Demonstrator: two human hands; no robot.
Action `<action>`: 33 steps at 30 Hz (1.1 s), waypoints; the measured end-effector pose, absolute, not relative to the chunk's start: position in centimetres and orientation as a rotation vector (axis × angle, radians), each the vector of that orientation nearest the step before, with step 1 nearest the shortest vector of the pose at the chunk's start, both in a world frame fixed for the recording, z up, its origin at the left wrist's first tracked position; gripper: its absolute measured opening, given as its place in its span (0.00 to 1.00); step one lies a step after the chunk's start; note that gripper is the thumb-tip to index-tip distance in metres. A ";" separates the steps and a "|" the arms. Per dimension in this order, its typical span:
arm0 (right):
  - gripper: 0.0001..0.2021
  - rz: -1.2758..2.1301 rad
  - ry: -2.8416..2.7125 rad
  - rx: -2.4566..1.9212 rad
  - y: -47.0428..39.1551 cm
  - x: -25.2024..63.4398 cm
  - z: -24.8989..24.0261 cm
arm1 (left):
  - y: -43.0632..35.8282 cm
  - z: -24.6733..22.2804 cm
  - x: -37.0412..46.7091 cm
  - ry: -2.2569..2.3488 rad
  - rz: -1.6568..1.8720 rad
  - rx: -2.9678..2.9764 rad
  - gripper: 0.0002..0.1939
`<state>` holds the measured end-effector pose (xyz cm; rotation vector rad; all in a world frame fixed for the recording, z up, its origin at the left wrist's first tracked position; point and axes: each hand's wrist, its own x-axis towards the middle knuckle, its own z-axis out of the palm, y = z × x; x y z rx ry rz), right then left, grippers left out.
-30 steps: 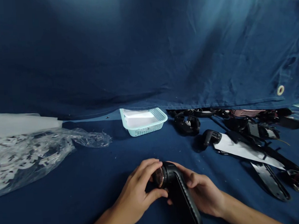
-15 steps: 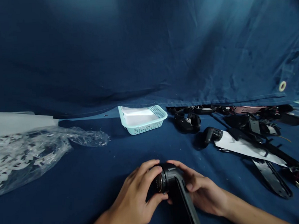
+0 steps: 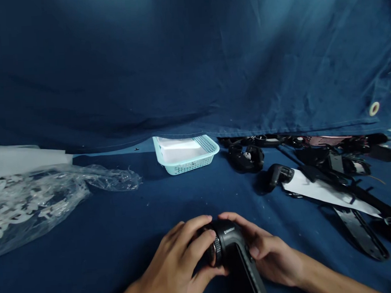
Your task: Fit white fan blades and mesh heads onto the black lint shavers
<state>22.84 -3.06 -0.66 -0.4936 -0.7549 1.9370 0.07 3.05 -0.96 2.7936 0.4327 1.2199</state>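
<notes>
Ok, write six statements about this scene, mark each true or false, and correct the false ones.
1. The left hand touches the ringed end of the black device. True.
2. Only one hand touches the device. False: the right hand touches its other side too.
3. The pale blue basket stands to the right of the clear plastic bag. True.
4. The pieces in the bag look black. False: they look mostly white or pale.
5. An elbow-shaped black part lies to the right of the basket. True.
6. The basket is upside down. False: it stands upright, with white material inside.
</notes>
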 end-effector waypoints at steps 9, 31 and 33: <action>0.36 1.964 -0.750 -0.496 -2.9 22.8 -0.4 | 3.2 -0.3 0.5 0.482 1.188 2.755 0.18; 0.37 1.991 -0.659 -0.578 -3.2 23.0 -0.6 | 2.0 -0.9 0.8 0.479 1.315 2.732 0.14; 0.36 1.992 -0.656 -0.596 -3.2 23.1 -0.7 | 2.0 -0.6 0.9 0.493 1.317 2.732 0.13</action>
